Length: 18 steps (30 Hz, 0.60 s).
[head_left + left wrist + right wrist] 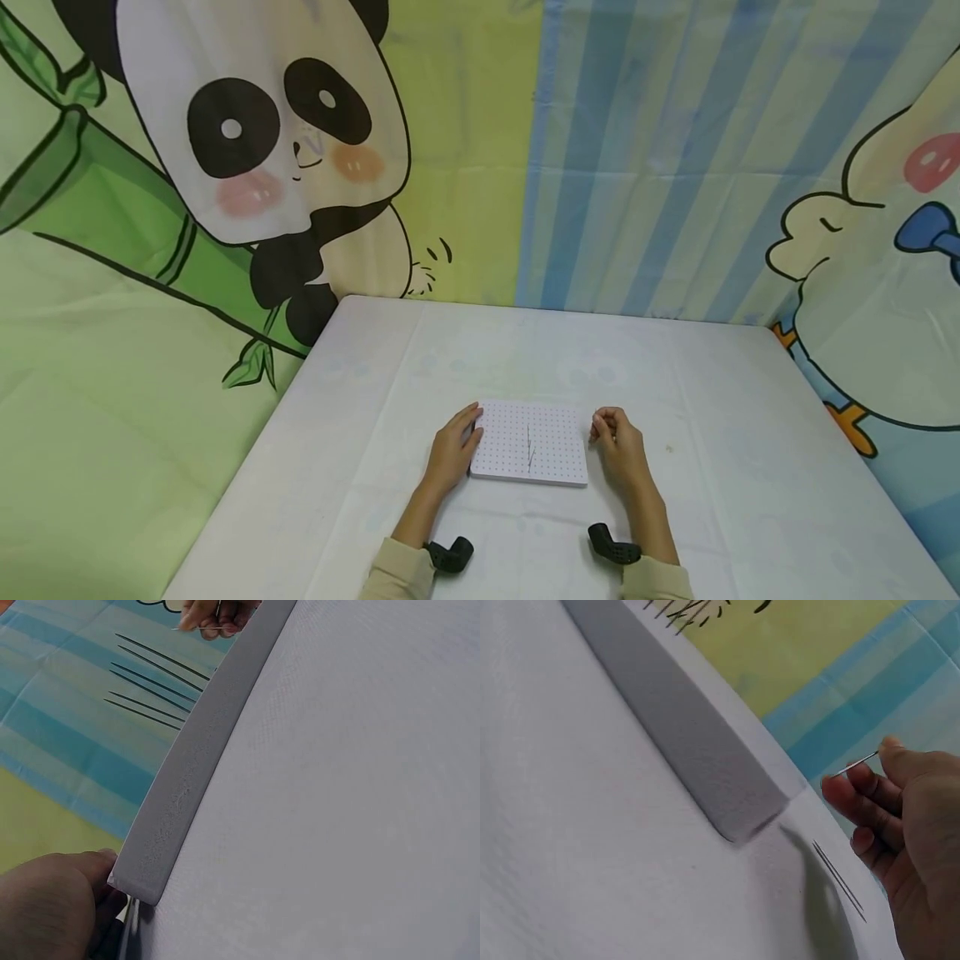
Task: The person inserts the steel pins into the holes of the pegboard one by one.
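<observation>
A white board with a grid of small holes lies on the table. Several thin metal needles stand upright from it in a line down its middle. My left hand rests at the board's left edge, its fingers touching the side. To the right of the board, my right hand pinches one needle between thumb and fingertip, apart from the board. Two more needles lie on the table beside the board's right side, near that hand. In the left wrist view, a blurred shiny object shows below the board's corner.
The table has a white cover. Cartoon-printed cloths with a panda and blue stripes hang behind it. A black wrist camera sits on the left wrist and another on the right.
</observation>
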Each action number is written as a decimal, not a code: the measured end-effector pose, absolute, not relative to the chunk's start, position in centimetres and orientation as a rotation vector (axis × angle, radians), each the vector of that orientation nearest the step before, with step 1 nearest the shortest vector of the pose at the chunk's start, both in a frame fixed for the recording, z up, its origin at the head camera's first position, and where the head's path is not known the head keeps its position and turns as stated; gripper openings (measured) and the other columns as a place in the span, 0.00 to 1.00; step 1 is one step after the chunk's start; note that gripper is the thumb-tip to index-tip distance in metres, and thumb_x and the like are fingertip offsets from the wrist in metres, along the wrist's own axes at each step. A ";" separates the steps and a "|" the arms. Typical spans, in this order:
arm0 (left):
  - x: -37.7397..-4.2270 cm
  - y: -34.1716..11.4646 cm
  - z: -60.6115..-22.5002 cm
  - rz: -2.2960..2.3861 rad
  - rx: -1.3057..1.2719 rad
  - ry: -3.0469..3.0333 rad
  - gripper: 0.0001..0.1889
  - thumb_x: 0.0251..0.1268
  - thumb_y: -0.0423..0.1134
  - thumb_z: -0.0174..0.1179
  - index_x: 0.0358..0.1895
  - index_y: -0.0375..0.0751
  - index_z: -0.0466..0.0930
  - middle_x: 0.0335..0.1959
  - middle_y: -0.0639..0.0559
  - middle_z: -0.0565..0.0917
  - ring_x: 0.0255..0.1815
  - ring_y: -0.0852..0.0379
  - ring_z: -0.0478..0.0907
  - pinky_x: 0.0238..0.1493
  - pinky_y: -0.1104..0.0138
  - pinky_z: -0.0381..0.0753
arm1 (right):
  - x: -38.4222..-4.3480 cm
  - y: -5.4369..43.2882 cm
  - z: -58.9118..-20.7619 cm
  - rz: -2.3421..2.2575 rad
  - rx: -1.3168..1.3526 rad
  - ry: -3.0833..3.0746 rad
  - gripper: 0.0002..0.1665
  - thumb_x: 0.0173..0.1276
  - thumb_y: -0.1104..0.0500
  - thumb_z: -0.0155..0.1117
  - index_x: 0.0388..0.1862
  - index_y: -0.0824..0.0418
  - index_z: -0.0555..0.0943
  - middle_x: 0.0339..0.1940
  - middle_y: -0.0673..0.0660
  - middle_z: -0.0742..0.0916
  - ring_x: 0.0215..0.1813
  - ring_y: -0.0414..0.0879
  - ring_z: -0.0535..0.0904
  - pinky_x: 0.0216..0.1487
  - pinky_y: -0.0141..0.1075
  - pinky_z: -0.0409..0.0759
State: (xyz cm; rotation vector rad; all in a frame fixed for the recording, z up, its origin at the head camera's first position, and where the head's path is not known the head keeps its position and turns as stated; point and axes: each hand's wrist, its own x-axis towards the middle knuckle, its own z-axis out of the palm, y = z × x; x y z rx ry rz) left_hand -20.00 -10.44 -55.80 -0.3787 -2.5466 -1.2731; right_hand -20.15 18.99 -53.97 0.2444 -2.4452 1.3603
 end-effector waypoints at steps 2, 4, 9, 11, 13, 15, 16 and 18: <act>-20.0 -10.5 -55.8 -1.273 -0.383 -2.543 0.20 0.65 0.35 0.57 0.60 0.37 0.72 0.63 0.46 0.70 0.65 0.51 0.65 0.65 0.59 0.63 | -20.2 18.2 -53.8 1.399 0.265 -2.421 0.11 0.73 0.55 0.49 0.42 0.63 0.71 0.26 0.51 0.81 0.26 0.42 0.80 0.30 0.27 0.76; -20.0 -10.5 -55.9 -1.271 -0.382 -2.543 0.20 0.65 0.36 0.57 0.59 0.37 0.72 0.63 0.46 0.70 0.65 0.51 0.65 0.65 0.59 0.64 | -20.3 17.4 -53.7 1.452 0.276 -2.396 0.11 0.72 0.54 0.50 0.42 0.62 0.70 0.26 0.51 0.82 0.26 0.42 0.81 0.31 0.27 0.77; -19.9 -10.5 -55.8 -1.286 -0.374 -2.545 0.20 0.65 0.35 0.57 0.60 0.37 0.72 0.63 0.47 0.70 0.65 0.50 0.65 0.65 0.58 0.64 | -20.6 15.3 -53.5 1.499 0.341 -2.323 0.06 0.69 0.59 0.56 0.39 0.62 0.72 0.25 0.51 0.84 0.27 0.44 0.82 0.32 0.23 0.76; -19.9 -10.5 -55.8 -1.291 -0.377 -2.541 0.20 0.64 0.35 0.57 0.59 0.37 0.72 0.63 0.46 0.70 0.64 0.50 0.65 0.65 0.58 0.64 | -20.7 14.6 -53.3 1.493 0.394 -2.268 0.05 0.66 0.63 0.59 0.37 0.63 0.74 0.24 0.53 0.84 0.27 0.46 0.83 0.32 0.22 0.76; -19.9 -10.5 -55.8 -1.290 -0.378 -2.537 0.20 0.64 0.35 0.57 0.59 0.36 0.72 0.63 0.46 0.70 0.64 0.49 0.65 0.64 0.58 0.64 | -20.9 13.9 -53.1 1.481 0.461 -2.200 0.05 0.62 0.67 0.62 0.36 0.64 0.75 0.24 0.54 0.85 0.27 0.49 0.83 0.32 0.24 0.79; -19.9 -10.5 -55.8 -1.286 -0.374 -2.536 0.20 0.64 0.35 0.57 0.59 0.37 0.73 0.63 0.47 0.71 0.64 0.50 0.65 0.64 0.58 0.64 | -21.0 13.3 -53.0 1.450 0.530 -2.137 0.06 0.60 0.69 0.64 0.35 0.65 0.77 0.24 0.55 0.85 0.27 0.51 0.83 0.32 0.30 0.81; -19.9 -10.5 -55.8 -1.285 -0.372 -2.534 0.20 0.64 0.35 0.57 0.59 0.37 0.73 0.63 0.47 0.71 0.64 0.50 0.65 0.64 0.58 0.64 | -21.0 13.0 -52.9 1.426 0.561 -2.113 0.06 0.59 0.70 0.65 0.35 0.65 0.77 0.24 0.55 0.86 0.26 0.51 0.83 0.33 0.33 0.82; -19.9 -10.5 -55.9 -1.279 -0.371 -2.535 0.20 0.64 0.35 0.57 0.59 0.37 0.73 0.63 0.48 0.71 0.64 0.50 0.65 0.64 0.58 0.64 | -21.1 12.5 -52.9 1.373 0.614 -2.088 0.07 0.57 0.71 0.65 0.34 0.65 0.78 0.24 0.55 0.86 0.26 0.50 0.83 0.30 0.36 0.83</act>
